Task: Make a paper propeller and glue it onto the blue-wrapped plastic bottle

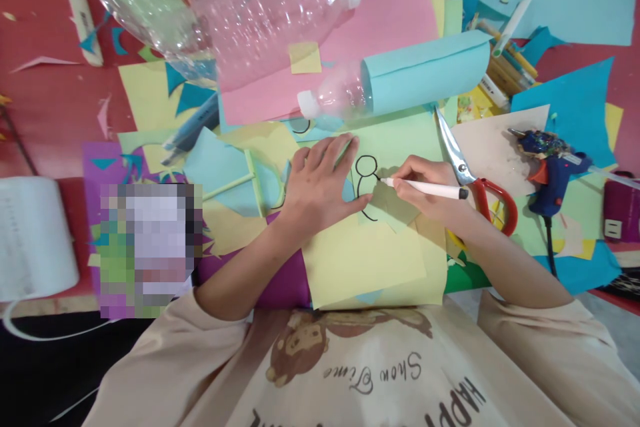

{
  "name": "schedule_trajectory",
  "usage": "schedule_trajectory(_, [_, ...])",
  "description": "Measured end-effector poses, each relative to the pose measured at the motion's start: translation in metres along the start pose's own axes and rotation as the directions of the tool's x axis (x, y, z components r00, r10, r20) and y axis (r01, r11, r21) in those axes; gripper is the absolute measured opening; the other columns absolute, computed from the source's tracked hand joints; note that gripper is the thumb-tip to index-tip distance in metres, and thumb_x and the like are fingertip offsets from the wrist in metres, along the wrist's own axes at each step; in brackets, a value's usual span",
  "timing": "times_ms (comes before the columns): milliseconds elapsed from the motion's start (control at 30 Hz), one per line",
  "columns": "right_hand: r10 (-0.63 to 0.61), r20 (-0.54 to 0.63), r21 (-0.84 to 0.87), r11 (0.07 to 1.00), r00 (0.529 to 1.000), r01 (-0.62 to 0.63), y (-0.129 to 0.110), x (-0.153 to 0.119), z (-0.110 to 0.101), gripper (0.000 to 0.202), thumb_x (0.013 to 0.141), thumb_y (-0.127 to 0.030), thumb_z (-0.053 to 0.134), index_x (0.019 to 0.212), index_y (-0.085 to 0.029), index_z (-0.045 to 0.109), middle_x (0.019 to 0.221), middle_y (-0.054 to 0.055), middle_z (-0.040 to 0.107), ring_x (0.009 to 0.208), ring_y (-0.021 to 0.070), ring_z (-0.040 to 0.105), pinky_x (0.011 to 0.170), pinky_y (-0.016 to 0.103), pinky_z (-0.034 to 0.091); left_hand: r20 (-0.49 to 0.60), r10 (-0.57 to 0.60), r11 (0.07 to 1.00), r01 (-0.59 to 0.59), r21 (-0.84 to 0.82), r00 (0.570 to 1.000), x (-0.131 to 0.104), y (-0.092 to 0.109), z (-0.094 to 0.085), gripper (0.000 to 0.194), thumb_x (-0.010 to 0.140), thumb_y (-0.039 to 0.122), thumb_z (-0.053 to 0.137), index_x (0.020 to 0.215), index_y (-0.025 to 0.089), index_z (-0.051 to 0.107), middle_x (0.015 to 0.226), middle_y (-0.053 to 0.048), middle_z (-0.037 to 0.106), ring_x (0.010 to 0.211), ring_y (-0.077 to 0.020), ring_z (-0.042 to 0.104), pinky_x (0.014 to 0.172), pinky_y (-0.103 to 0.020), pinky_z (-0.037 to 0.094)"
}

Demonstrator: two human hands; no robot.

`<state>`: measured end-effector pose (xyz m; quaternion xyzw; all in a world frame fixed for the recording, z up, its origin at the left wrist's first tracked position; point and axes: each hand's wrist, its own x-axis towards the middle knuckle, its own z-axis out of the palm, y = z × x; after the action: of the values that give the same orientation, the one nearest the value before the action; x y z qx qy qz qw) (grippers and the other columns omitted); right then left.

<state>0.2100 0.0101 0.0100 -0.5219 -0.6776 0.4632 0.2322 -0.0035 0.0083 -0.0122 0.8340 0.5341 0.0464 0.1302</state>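
Red table (pixel 45 103): strewn with coloured scraps; clear bottles (pixel 320 3) lie along the far side, one of them under blue paper (pixel 427 73).
Green paper (pixel 400 215): flat before us, between our hands, bearing the black drawing (pixel 369 176).
Left hand (pixel 320 180): laid flat, grasping nothing, its thumb beside the lines.
Right hand (pixel 424 185): fingers and thumb pinch the pen (pixel 433 188), its tip at the drawing's right side.
Loop (pixel 367 157): done, closed at the top.
Curve (pixel 359 190): runs down the left, partly behind our thumb, its lower end free.
Right side: just a short stroke, so we judge the outline about half drawn, with this flank left.
Scissors (pixel 463 167), glue gun (pixel 556 180): lying unheld to our right.
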Motion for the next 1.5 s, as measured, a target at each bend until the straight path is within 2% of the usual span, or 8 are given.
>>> schedule_trajectory(600, [0.057, 0.049, 0.046, 0.997, 0.997, -0.060, -0.003, 0.002, -0.001, 0.016, 0.076, -0.014, 0.057, 0.063, -0.020, 0.049, 0.055, -0.005, 0.050, 0.051, 0.0084, 0.041, 0.046, 0.023, 0.030, -0.005, 0.003, 0.999, -0.003, -0.041, 1.000, -0.001, 0.000, 0.000, 0.078, 0.081, 0.055, 0.057, 0.146, 0.019, 0.034, 0.147, -0.016, 0.044, 0.133, -0.0370, 0.041, 0.105, -0.049, 0.031])
schedule_trajectory(733, [0.119, -0.005, 0.173, 0.978, 0.993, -0.117, 0.000, 0.006, -0.003, 0.016, 0.075, -0.012, 0.057, 0.061, -0.019, 0.053, 0.057, -0.003, 0.056, 0.054, 0.0093, 0.049, 0.048, 0.023, 0.036, 0.002, -0.004, 0.999, 0.005, -0.040, 1.000, -0.001, 0.000, 0.000, 0.076, 0.082, 0.054, 0.055, 0.146, 0.018, 0.035, 0.148, -0.015, 0.043, 0.133, -0.0365, 0.041, 0.105, -0.048, 0.031])
schedule_trajectory(900, [0.128, -0.059, 0.319, 0.942, 0.990, -0.103, 0.002, 0.008, -0.004, 0.008, 0.081, -0.017, 0.057, 0.078, -0.019, 0.064, 0.066, -0.001, 0.065, 0.061, 0.0115, 0.060, 0.057, 0.025, 0.048, -0.027, -0.045, 0.999, 0.044, -0.018, 0.999, 0.001, -0.002, 0.001, 0.077, 0.082, 0.054, 0.055, 0.147, 0.019, 0.033, 0.151, -0.013, 0.041, 0.133, -0.0361, 0.040, 0.104, -0.049, 0.031])
schedule_trajectory(1067, [0.079, -0.057, 0.235, 0.970, 0.995, -0.064, 0.000, 0.002, -0.001, 0.014, 0.084, -0.032, 0.065, 0.085, -0.019, 0.068, 0.079, 0.002, 0.069, 0.071, 0.0135, 0.062, 0.060, 0.026, 0.048, -0.053, -0.087, 0.996, 0.087, -0.005, 0.995, 0.002, -0.003, 0.002, 0.074, 0.081, 0.057, 0.056, 0.145, 0.026, 0.036, 0.151, -0.010, 0.041, 0.134, -0.0359, 0.040, 0.103, -0.049, 0.033])
schedule_trajectory(1333, [0.018, -0.035, 0.086, 0.996, 0.999, -0.015, 0.007, -0.001, 0.003, 0.014, 0.086, -0.032, 0.062, 0.081, -0.019, 0.062, 0.073, 0.001, 0.064, 0.061, 0.0114, 0.053, 0.053, 0.025, 0.039, -0.049, -0.081, 0.997, 0.080, -0.025, 0.996, 0.001, -0.003, 0.002, 0.070, 0.082, 0.057, 0.055, 0.144, 0.029, 0.038, 0.152, -0.011, 0.040, 0.135, -0.0372, 0.038, 0.104, -0.053, 0.031])
schedule_trajectory(1500, [0.017, -0.024, 0.038, 0.999, 1.000, -0.016, 0.001, -0.001, 0.003, 0.014, 0.087, -0.031, 0.060, 0.080, -0.019, 0.059, 0.068, -0.001, 0.061, 0.059, 0.0108, 0.051, 0.052, 0.024, 0.036, -0.053, -0.077, 0.996, 0.075, -0.038, 0.996, 0.002, -0.003, 0.003, 0.070, 0.082, 0.056, 0.056, 0.144, 0.029, 0.038, 0.151, -0.011, 0.040, 0.135, -0.0377, 0.038, 0.105, -0.053, 0.031])
